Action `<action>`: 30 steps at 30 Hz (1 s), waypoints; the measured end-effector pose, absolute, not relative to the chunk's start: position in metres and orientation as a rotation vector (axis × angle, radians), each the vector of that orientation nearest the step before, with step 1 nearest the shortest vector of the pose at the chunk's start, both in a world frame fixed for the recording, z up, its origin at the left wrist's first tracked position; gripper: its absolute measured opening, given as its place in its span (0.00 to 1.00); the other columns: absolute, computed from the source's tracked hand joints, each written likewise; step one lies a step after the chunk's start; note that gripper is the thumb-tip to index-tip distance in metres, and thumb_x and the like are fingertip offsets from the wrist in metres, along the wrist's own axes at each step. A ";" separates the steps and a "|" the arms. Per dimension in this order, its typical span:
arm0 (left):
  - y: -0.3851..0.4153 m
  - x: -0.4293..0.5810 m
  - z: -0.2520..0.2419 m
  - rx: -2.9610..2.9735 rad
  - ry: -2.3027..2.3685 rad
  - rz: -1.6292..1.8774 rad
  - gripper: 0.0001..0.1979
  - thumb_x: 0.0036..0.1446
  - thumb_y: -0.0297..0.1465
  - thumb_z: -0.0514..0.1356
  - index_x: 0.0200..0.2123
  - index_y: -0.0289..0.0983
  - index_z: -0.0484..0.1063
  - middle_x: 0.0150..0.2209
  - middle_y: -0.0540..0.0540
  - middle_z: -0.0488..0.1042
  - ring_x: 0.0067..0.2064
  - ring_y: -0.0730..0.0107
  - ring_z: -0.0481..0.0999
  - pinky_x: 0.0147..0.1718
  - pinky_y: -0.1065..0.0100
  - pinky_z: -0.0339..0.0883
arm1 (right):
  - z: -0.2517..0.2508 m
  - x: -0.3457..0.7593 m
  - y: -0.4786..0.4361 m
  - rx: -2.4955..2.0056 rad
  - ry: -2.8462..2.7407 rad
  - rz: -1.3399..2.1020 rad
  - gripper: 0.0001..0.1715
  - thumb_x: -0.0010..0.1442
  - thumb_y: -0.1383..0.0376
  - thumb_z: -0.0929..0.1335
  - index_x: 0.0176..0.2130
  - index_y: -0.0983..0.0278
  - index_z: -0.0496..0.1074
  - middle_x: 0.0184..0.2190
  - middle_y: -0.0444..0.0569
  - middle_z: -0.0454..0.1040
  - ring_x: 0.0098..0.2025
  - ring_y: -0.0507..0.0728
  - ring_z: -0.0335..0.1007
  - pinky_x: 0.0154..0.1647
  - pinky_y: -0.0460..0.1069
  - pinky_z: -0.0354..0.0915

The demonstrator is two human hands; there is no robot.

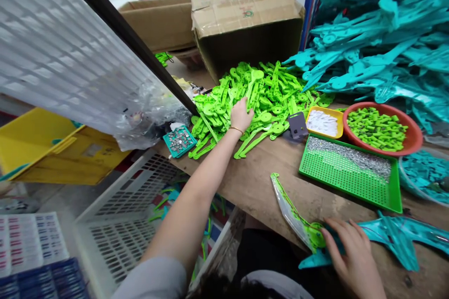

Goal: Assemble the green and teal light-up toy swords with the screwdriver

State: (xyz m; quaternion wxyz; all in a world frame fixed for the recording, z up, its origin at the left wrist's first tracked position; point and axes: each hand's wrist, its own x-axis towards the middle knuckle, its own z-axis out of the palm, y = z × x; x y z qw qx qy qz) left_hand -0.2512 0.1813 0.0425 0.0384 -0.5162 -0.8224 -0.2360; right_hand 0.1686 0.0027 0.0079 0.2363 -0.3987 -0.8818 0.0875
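My left hand [241,116] reaches into a heap of bright green plastic parts [210,107]. Its fingers are closed on one long green plastic part [255,78] with a round end, though the fingertips are partly hidden. At the table's near edge my right hand [354,254] is bent over a turquoise plastic part [389,236], its fingers gripping it from above. Beside its thumb lies a green arm with a round end [316,235], touching the turquoise part. A clear, blade-like strip [289,212] runs along that green arm.
Right of the heap are a yellow tray of white pieces [338,124], a red bowl [417,138] and a green perforated tray [336,175] of metal pins. Turquoise parts [379,56] are piled behind. A small teal tray [171,149] stands left; a white crate [115,238] sits below.
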 end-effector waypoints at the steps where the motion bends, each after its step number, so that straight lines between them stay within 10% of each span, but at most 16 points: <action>1: 0.181 -0.253 0.043 -1.589 -2.517 -0.775 0.25 0.60 0.34 0.57 0.59 0.35 0.60 0.48 0.38 0.75 0.49 0.58 0.75 0.50 0.61 0.65 | 0.009 0.168 0.003 -1.090 -2.425 0.237 0.17 0.67 0.54 0.59 0.47 0.61 0.67 0.40 0.48 0.78 0.43 0.59 0.75 0.55 0.59 0.59; 13: 0.215 -0.287 0.070 -1.326 -2.884 -0.658 0.14 0.50 0.22 0.59 0.42 0.33 0.75 0.45 0.31 0.77 0.52 0.45 0.74 0.51 0.50 0.65 | 0.008 0.179 -0.002 -1.113 -2.425 0.251 0.16 0.68 0.55 0.59 0.47 0.62 0.66 0.39 0.49 0.78 0.41 0.58 0.75 0.56 0.59 0.57; 25: 0.191 -0.315 0.102 -1.490 -2.908 -0.845 0.10 0.49 0.29 0.62 0.36 0.32 0.76 0.31 0.45 0.77 0.34 0.67 0.76 0.37 0.68 0.70 | 0.010 0.172 -0.006 -1.063 -2.502 0.229 0.15 0.69 0.55 0.58 0.47 0.61 0.66 0.39 0.46 0.78 0.41 0.56 0.75 0.56 0.56 0.56; 30: 0.171 -0.307 0.106 -1.338 -2.710 -0.880 0.17 0.54 0.27 0.57 0.48 0.34 0.73 0.48 0.37 0.74 0.51 0.55 0.72 0.52 0.56 0.65 | 0.012 0.165 -0.006 -1.037 -2.519 0.202 0.15 0.69 0.56 0.58 0.46 0.62 0.66 0.38 0.46 0.77 0.41 0.56 0.75 0.56 0.57 0.55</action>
